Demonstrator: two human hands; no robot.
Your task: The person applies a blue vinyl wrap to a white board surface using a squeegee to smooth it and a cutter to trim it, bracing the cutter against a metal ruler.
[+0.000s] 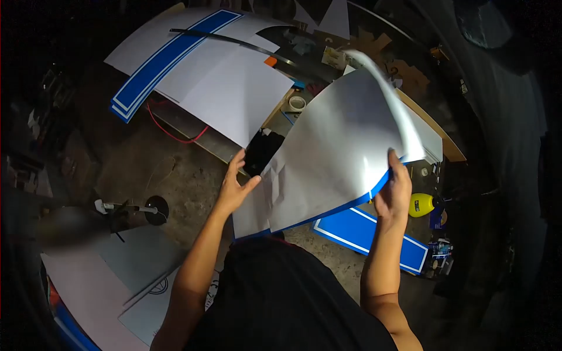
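Large silver sheet [333,146] with a blue underside is held up between the hands, curling over at its top right edge, above the worktop [451,146]. Left hand [237,187] is spread open against the lower left edge; right hand [395,190] is pinched shut on the lower right edge. Hands sit well apart, the sheet's long axis running up and right away from both; a white sheet [234,93] lies beyond on the left.

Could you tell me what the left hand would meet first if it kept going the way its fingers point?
Probably the black sheet just beyond the left hand, beside the curled silver-white, blue-backed sheet; depth is unclear.
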